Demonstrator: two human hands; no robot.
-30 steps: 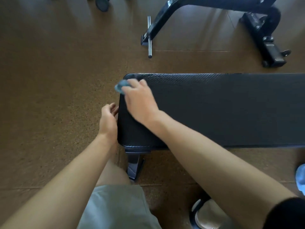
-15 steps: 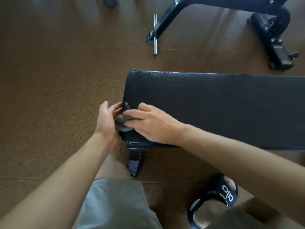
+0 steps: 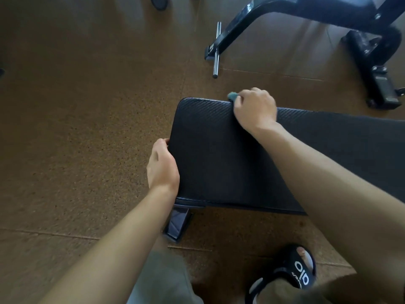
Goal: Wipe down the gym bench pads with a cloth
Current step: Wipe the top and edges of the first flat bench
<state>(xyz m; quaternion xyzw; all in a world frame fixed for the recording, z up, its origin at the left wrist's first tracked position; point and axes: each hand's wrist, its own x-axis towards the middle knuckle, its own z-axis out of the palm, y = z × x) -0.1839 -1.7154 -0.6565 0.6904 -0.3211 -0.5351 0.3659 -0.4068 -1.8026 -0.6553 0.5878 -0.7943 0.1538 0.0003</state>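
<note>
A black textured bench pad (image 3: 219, 154) runs from the middle of the view off to the right. At its far edge my right hand (image 3: 255, 108) grips a small blue-green cloth (image 3: 232, 96), of which only a bunched corner shows past my fingers. My left hand (image 3: 162, 165) rests against the pad's left end, fingers curled over that end near its front corner.
A black bench leg (image 3: 176, 224) stands under the pad's near left corner. Another black machine frame (image 3: 306, 16) with a chrome peg (image 3: 216, 50) lies on the brown floor beyond. My sandalled foot (image 3: 291, 273) is at the bottom right.
My right hand carried the cloth from the pad's near left end up to its far edge. My left hand stayed at the left end.
</note>
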